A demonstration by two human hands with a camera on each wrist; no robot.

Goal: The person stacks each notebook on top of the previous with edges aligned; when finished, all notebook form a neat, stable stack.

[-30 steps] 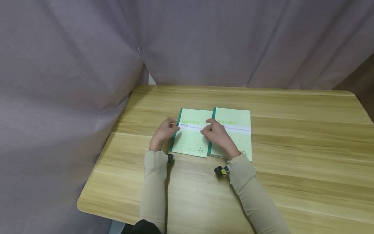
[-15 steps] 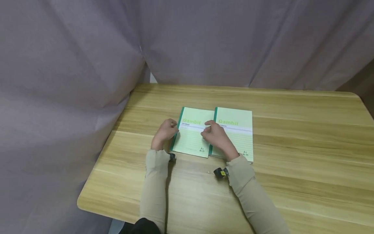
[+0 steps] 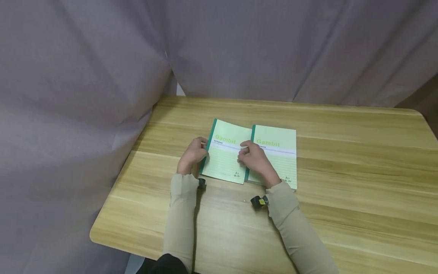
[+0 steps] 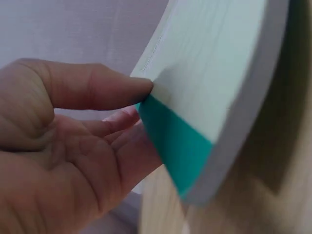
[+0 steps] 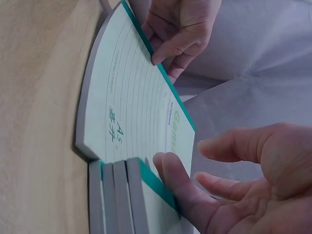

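While the left notebook [image 3: 226,154] tilts up off the wooden surface [image 3: 342,160], your left hand [image 3: 192,155] pinches its green spine edge; your right hand [image 3: 254,159], fingers loosely open, touches its other edge beside the notebook stack [image 3: 275,152].

Two pale green notebooks [image 3: 273,152] with dark teal spines, lime lettering and faint ruled lines lie on a light wood-grain table [image 3: 342,182], with mauve-grey curtains [image 3: 102,57] at twelve o'clock.
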